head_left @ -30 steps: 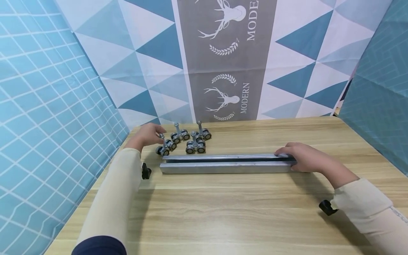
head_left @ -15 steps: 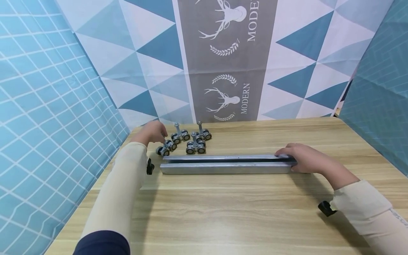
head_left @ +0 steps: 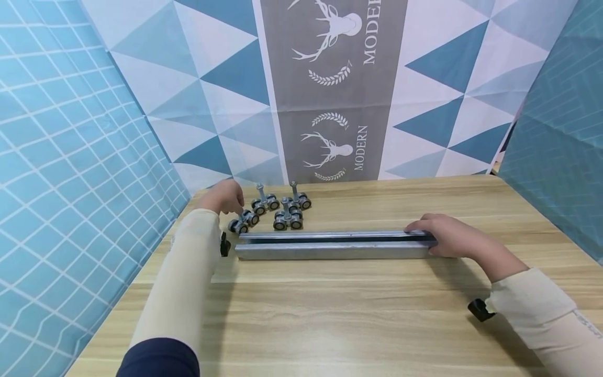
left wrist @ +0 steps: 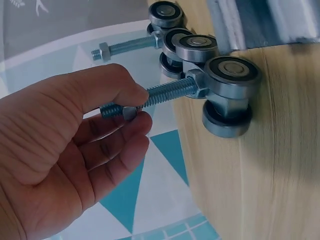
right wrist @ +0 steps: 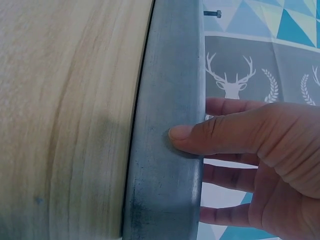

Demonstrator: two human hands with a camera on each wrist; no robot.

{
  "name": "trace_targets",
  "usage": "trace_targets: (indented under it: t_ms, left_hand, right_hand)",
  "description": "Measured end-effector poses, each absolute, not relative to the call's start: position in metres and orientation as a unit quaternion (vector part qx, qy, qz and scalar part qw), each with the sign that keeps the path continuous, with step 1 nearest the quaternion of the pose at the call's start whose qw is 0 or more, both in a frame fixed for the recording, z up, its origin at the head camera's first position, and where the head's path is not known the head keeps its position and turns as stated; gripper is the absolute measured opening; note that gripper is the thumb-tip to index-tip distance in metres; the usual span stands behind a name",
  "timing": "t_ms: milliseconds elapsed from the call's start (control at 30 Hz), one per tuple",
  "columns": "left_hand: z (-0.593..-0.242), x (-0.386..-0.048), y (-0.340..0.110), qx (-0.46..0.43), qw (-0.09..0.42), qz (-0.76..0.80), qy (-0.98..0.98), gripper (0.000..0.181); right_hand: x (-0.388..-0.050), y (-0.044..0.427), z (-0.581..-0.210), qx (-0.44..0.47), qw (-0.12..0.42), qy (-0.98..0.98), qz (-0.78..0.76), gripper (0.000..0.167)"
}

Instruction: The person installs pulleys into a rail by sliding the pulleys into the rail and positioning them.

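My left hand (head_left: pixel 222 196) pinches the upright threaded bolt (left wrist: pixel 167 93) of a roller trolley (left wrist: pixel 232 76), thumb against fingers near the nut at its tip. That trolley's wheels rest on the table. My right hand (head_left: pixel 453 236) grips the right end of a grey metal channel rail (head_left: pixel 330 252), which lies crosswise with its slot facing up. In the right wrist view the thumb presses the rail's side wall (right wrist: pixel 167 100), while the other fingers reach over to the far side, their tips hidden.
More roller trolleys (head_left: pixel 288 215) stand with bolts upright behind the rail's left end, close to the held one. The wooden table (head_left: pixel 330 314) is bordered by a blue grid cloth (head_left: pixel 70 157) at left and a patterned cloth (head_left: pixel 330 94) behind.
My left hand has shifted slightly right over the trolley, and its fingers have closed on the bolt, covering its top. The right hand keeps its grip on the rail.
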State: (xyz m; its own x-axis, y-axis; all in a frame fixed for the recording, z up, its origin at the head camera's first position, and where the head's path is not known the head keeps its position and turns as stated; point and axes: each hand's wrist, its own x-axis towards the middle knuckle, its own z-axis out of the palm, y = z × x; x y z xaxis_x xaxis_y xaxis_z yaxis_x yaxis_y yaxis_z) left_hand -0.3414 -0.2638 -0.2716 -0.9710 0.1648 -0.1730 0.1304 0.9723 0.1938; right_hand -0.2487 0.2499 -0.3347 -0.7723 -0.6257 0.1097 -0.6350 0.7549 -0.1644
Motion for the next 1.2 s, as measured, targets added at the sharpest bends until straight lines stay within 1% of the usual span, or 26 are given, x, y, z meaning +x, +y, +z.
trace_targets:
  t_ms: [167,267,433,600,833,1200]
  left_hand:
    - [-0.272,-0.341,-0.267,0.066,0.104,0.119,0.985,0.004]
    - [-0.271,-0.339,-0.270,0.065,0.109,0.130,0.983,0.007]
    - [-0.268,-0.334,-0.276,0.076,0.104,0.130,0.983,0.011]
    - [-0.264,-0.332,-0.285,0.081,0.105,0.124,0.983,0.015]
    - [-0.260,-0.325,-0.292,0.093,0.103,0.105,0.985,0.008]
    - [-0.258,-0.309,-0.305,0.120,0.119,0.083,0.982,0.006]
  right_hand:
    - [-0.249,0.250,-0.335,0.336,0.018,-0.937,0.095,0.059]
    - [-0.249,0.250,-0.335,0.336,0.015,-0.937,0.095,0.059]
    - [-0.250,0.252,-0.337,0.342,0.011,-0.935,0.094,0.059]
    - [-0.250,0.254,-0.337,0.346,0.018,-0.933,0.096,0.059]
    - [-0.251,0.254,-0.337,0.345,0.021,-0.934,0.094,0.060]
    - [-0.250,0.252,-0.335,0.350,0.026,-0.932,0.095,0.059]
